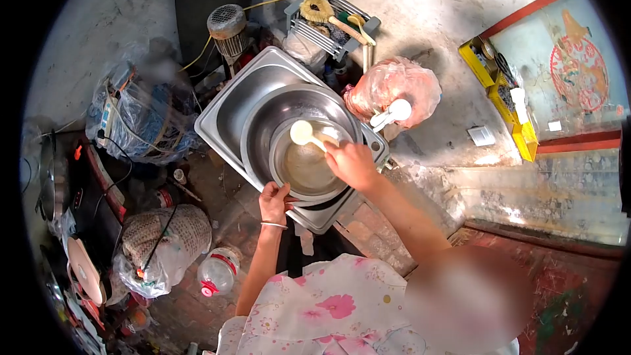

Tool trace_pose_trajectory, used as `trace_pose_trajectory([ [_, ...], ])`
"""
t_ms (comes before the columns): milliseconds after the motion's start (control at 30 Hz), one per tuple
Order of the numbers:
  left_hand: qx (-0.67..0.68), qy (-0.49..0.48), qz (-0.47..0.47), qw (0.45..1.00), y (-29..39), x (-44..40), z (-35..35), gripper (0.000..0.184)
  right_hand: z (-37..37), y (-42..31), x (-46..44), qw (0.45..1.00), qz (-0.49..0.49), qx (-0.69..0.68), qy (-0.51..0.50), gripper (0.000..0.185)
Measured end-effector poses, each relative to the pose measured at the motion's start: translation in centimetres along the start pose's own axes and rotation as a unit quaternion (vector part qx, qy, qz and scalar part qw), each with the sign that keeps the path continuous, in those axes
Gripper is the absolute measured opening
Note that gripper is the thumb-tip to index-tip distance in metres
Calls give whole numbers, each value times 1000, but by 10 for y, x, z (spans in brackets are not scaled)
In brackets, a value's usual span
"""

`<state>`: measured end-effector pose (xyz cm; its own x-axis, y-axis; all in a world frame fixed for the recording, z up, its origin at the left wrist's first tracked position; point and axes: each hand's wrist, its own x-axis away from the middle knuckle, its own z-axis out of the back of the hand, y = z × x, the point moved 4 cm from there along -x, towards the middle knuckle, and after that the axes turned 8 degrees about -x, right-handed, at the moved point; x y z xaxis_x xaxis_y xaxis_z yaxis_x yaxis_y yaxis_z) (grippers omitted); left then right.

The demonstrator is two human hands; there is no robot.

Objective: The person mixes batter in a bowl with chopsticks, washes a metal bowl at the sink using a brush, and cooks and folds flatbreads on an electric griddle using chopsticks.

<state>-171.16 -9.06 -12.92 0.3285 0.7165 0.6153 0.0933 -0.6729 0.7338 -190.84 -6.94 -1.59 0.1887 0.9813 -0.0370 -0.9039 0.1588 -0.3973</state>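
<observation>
My right hand (351, 163) is closed around the handle of a cream-coloured scoop (302, 133). The scoop's round head is over the smaller metal bowl (289, 186), which has some cloudy, pale liquid in it. My left hand (273, 204) pinches that bowl's near-left rim between thumb and fingers. Behind and partly under it is a larger metal basin (255, 125), in or over the stainless steel sink (220, 102). Whether the smaller bowl touches the basin, I cannot tell.
Right of the sink are a white tap (394, 113) and a pink plastic-wrapped bundle (420, 89). Behind stand a grey rack (305, 29) with a brush (317, 8) and a motor (227, 26). A clear plastic bottle (218, 271) lies at left, near a woven sack (164, 240).
</observation>
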Motion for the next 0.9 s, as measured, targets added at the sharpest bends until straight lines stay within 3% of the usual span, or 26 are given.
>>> trace_pose_trajectory([
  [133, 10, 6, 12, 1000, -4, 3, -3, 15, 3, -7, 26, 995, -49, -90, 7, 20],
  [200, 30, -4, -5, 1000, -1, 3, -7, 13, 3, 6, 37, 970, -144, -172, 96, 18],
  [267, 47, -2, -12, 999, -7, 4, -11, 12, -4, 9, 38, 953, -144, -245, 103, 19],
  [300, 62, 0, -19, 998, -9, 4, -13, 11, -12, 10, 38, 875, -263, -396, 87, 19],
  [333, 62, 2, -20, 998, -12, 2, -14, 11, -24, 6, 39, 759, -372, -530, 67, 21],
  [367, 70, 2, -24, 997, -16, 1, -16, 11, -38, -2, 42, 609, -466, -641, 44, 22],
  [400, 79, 2, -26, 997, -16, 3, -19, 10, -42, -7, 40, 608, -466, -641, 43, 22],
  [467, 68, 5, -19, 997, -16, 5, -23, 10, -55, -16, 35, 436, -476, -758, 96, 21],
  [533, 63, 6, -31, 998, -17, 7, -26, 11, -55, -22, 27, 445, -441, -776, 75, 21],
  [633, 35, 14, -50, 998, -15, 3, -20, 13, -52, -32, 19, 605, -422, -672, -65, 20],
  [667, 23, 18, -60, 998, -12, 1, -18, 13, -47, -32, 20, 606, -421, -672, -63, 20],
  [733, 6, 27, -75, 997, -9, -6, -9, 13, -36, -35, 25, 774, -324, -508, -196, 21],
  [767, -5, 22, -94, 995, -6, -8, -3, 13, -32, -30, 26, 838, -253, -435, -210, 20],
  [800, -17, 18, -113, 993, -2, -11, 3, 13, -32, -19, 33, 838, -254, -435, -210, 20],
  [833, -32, 25, -123, 992, 2, -13, 10, 13, -25, -11, 35, 927, -142, -293, -187, 16],
  [867, -44, 22, -136, 989, 5, -13, 15, 15, -20, -8, 38, 978, -25, -138, -156, 13],
  [900, -79, 22, -128, 988, 14, -10, 15, 15, -15, -5, 38, 978, -25, -139, -156, 13],
])
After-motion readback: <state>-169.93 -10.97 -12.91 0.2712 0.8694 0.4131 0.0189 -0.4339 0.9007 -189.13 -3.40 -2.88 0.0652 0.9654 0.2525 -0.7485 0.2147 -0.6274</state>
